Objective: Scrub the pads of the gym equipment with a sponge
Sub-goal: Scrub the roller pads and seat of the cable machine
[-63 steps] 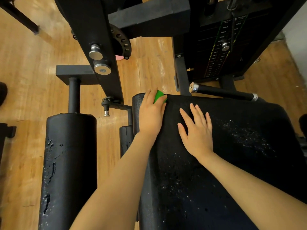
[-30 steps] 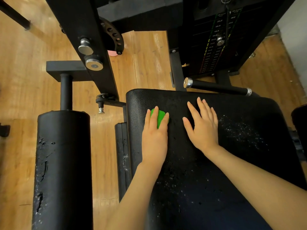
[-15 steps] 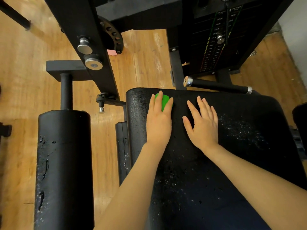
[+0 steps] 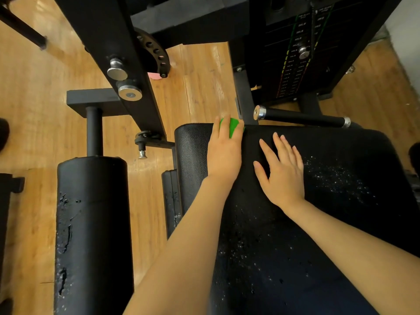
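Under the straight fingers [image 4: 221, 130] of the left hand [image 4: 223, 153] the soft bright-green sponge [image 4: 234, 128] is pressed flat at the far edge of the wide black grained leather pad [image 4: 341, 169], so the free surface lies toward the person. The right hand [image 4: 281, 173], fingers spread and holding nothing, rests just beside it on the pad, where white specks show.

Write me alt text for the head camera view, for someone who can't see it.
Seen from above, a person's left hand presses a green sponge against the far edge of a black seat pad on a gym machine, while the right hand lies flat on the pad beside it. White specks dot the pad; a cracked black roller pad stands left, over wood flooring.
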`<state>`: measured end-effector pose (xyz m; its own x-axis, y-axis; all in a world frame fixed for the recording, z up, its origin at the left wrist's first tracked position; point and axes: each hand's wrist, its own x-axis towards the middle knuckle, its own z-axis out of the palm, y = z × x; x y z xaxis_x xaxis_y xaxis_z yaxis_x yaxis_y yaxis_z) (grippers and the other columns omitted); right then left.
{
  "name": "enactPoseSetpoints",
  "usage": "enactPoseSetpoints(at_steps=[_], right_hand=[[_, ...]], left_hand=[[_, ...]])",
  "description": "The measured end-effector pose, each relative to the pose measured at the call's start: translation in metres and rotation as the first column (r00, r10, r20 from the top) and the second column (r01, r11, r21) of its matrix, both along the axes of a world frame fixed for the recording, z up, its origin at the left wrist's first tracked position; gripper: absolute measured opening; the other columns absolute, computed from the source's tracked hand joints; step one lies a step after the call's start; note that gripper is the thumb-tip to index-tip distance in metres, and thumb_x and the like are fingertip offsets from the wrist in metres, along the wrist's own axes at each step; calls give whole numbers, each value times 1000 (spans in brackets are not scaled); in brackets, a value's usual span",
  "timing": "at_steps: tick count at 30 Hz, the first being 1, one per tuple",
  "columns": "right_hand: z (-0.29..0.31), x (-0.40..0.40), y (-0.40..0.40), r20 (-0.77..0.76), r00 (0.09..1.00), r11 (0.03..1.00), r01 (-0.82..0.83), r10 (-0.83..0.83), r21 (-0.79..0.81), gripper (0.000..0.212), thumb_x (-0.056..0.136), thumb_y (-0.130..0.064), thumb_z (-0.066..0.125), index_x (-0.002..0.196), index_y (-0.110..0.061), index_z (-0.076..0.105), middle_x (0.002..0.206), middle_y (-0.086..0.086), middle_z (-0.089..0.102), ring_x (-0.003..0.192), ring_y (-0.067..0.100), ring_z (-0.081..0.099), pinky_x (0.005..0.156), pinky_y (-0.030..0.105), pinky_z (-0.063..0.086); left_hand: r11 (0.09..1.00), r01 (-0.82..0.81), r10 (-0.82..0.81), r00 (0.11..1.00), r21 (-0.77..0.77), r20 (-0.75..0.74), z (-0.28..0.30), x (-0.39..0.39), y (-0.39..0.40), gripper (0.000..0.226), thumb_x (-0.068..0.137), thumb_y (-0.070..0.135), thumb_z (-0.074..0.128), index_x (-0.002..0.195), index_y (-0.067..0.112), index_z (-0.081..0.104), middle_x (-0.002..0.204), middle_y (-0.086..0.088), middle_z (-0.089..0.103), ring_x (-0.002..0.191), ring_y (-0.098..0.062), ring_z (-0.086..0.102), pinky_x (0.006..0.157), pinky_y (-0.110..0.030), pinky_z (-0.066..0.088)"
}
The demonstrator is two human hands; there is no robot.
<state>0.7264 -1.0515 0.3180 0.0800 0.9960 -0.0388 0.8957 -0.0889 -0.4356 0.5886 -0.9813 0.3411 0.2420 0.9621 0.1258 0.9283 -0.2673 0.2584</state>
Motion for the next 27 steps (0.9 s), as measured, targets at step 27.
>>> enactPoseSetpoints(at_steps=[27], right_hand=[[-4, 21, -20, -54, 997, 998, 56, -57, -9, 48, 97, -31, 45, 144, -22, 40, 155, 7, 30, 146, 21, 19, 118, 41, 10]], left_hand=[[999, -45, 45, 999, 19, 6, -4, 20, -20, 49, 85, -2, 62, 132, 9, 56, 145, -22, 42, 137, -44, 33, 98, -50, 44]])
